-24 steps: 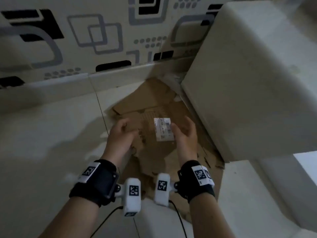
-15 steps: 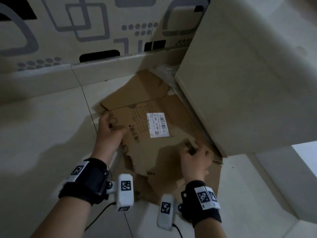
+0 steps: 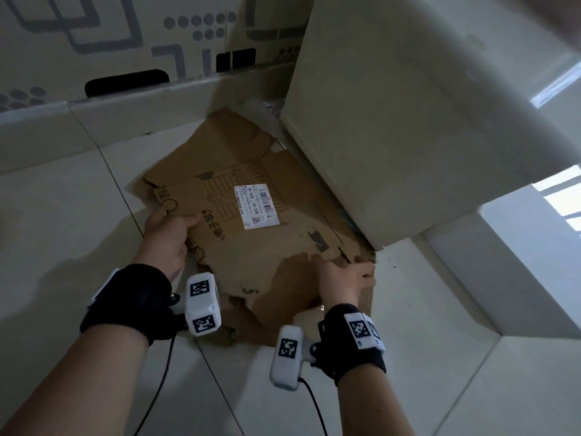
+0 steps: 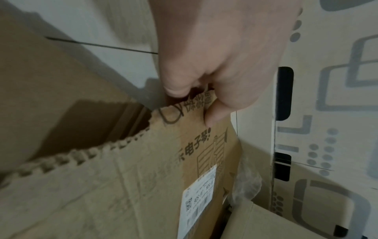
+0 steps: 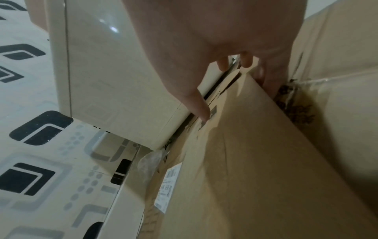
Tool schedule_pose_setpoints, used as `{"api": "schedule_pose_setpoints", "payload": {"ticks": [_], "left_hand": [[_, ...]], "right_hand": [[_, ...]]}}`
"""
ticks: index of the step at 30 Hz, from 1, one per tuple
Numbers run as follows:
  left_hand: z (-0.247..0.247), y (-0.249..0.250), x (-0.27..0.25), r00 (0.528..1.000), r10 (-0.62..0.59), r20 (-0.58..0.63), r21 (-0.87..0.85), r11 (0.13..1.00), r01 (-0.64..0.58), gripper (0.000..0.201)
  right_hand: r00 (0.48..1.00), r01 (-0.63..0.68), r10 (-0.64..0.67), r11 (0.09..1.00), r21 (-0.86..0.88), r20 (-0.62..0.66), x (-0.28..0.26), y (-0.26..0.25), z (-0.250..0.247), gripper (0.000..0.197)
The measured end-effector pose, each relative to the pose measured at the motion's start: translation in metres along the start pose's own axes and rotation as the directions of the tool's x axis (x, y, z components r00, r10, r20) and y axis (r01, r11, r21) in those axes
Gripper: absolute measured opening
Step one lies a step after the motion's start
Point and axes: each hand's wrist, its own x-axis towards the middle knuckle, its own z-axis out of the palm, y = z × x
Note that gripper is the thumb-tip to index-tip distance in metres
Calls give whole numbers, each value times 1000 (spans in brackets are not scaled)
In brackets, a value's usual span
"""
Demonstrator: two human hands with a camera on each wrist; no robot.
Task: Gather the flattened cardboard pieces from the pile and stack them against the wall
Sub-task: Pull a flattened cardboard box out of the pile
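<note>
A pile of flattened brown cardboard (image 3: 220,158) lies on the tiled floor by the patterned wall (image 3: 94,42). The top piece (image 3: 251,247) is torn along its near edge and carries a white shipping label (image 3: 256,206). My left hand (image 3: 168,229) pinches its torn left corner (image 4: 190,103), thumb on top, fingers underneath. My right hand (image 3: 342,275) grips the piece's right near edge (image 5: 255,90), thumb on the upper face (image 5: 202,111), fingers curled behind. This edge looks raised off the sheets below.
A large cream cabinet (image 3: 424,121) stands hard against the pile's right side. A pale skirting (image 3: 125,111) runs along the wall's foot. Crumpled clear plastic (image 5: 151,160) sits in the corner behind the cardboard. Bare floor tiles (image 3: 63,231) spread left.
Both hands went from hovering open above the labelled piece to its edges and took hold, left on the torn corner, right on the right near edge. The camera has come closer.
</note>
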Motion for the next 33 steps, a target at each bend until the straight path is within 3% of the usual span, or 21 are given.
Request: {"api": "schedule_pose_setpoints", "payload": {"ticks": [9,13,17,20,25,28,33], "left_hand": [[0,17,-28,999,2,37,-156,988,3,24],[-12,20,-42,997,20,79,-282,960,3,33],[-20,22,-51,999,-6,33,-389,921,18,49],[-23,22,-54,999,-39,2,-439,898,36,42],[-24,23,-54,1000,-26,-7,-492,871,19,59],[-20,21,-51,1000,-12,-19,-484,875,1,62],[-17,15,-38,997,48,-67,-296,953,-66,18]], "right_hand": [[996,-6,-26,941,338,89,-12,8,-11,85],[969,-93,-13,906,412,247,-21,8,-9,80],[946,-105,-72,853,512,315,-25,9,-3,84],[935,-75,-127,841,536,331,-27,4,-1,85],[935,-89,-123,828,554,334,-27,-4,8,56],[910,-46,-196,827,560,365,-30,-9,10,41],[909,58,-292,796,603,298,-28,-19,10,55]]}}
